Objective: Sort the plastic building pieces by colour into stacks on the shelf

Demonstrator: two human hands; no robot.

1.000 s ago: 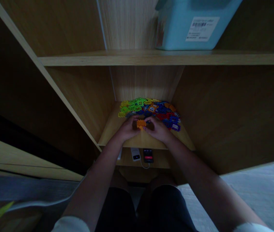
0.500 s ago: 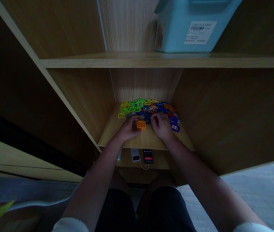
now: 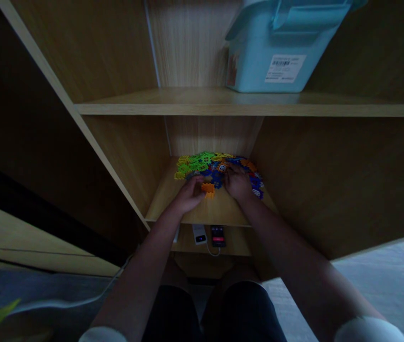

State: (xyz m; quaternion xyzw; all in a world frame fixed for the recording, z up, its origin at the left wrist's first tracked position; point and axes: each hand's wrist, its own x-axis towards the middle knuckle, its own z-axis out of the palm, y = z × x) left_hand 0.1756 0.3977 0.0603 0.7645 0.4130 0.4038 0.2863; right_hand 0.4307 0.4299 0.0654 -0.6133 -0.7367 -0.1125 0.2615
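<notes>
My left hand holds a small orange block assembly on the wooden shelf board of a cabinet compartment. My right hand reaches into a pile of flat interlocking plastic pieces in green, yellow, blue, orange and red at the back of the shelf. Its fingers rest on the pieces in the middle of the pile; whether they grip one is not visible. Both forearms stretch forward from white sleeves at the bottom of the picture.
A light blue plastic bin with a barcode label stands on the shelf above. Below the shelf's front edge lie a white device with a cable and a phone with a lit screen. Cabinet walls close both sides.
My right hand let go of the orange assembly and moved back into the pile. My left hand kept the assembly. The view tilted up slightly.
</notes>
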